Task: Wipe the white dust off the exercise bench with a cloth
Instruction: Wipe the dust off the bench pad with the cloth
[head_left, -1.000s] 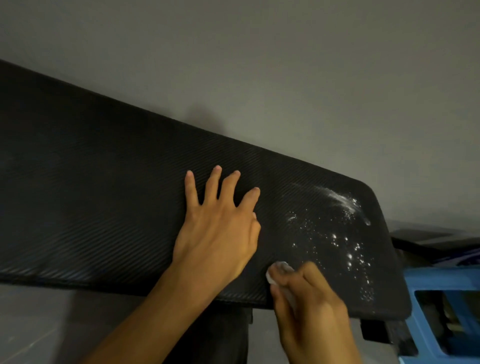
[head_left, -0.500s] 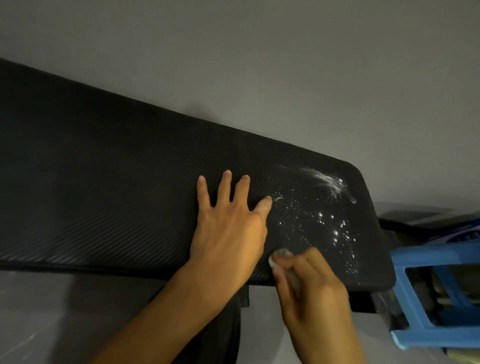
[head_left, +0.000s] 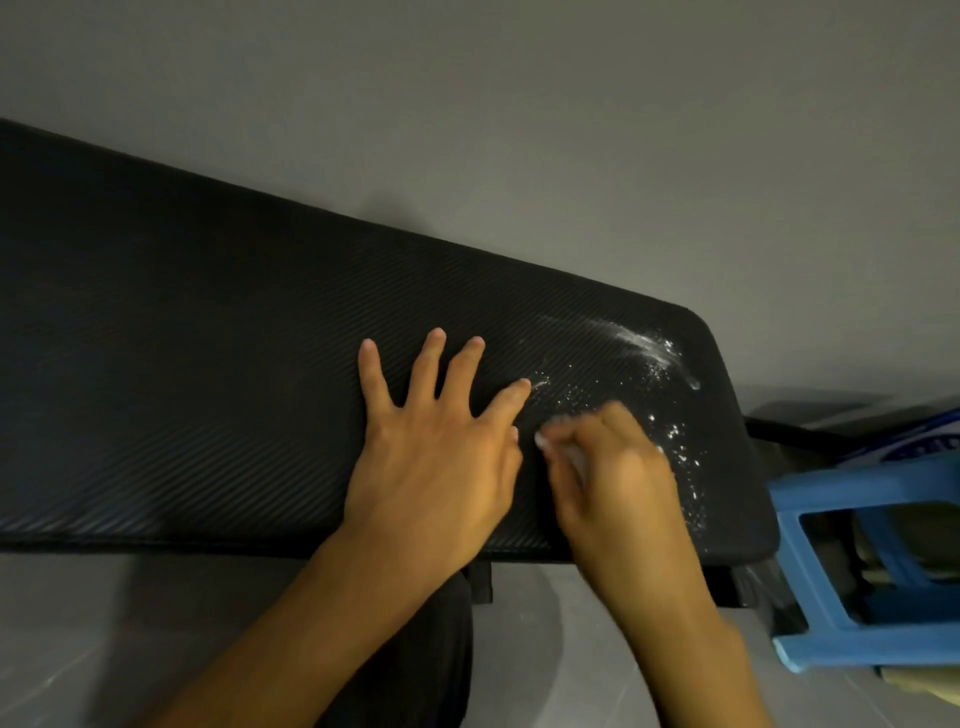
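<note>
Wiping looks barely begun: left hand (head_left: 431, 457) lies spread on the exercise bench (head_left: 208, 364); right hand (head_left: 613, 467) pinches a white cloth (head_left: 544, 441) at the edge of the white dust (head_left: 649, 353). Next, sweep firmly across the specks.

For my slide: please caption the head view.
Left hand flat on the black bench; right hand holds a cloth at the white dust.

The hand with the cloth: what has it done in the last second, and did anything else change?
The right hand, still pinching the cloth, moved from the near edge of the bench into the white dust. The left hand stayed flat on the bench; the far-corner streak remains.
</note>
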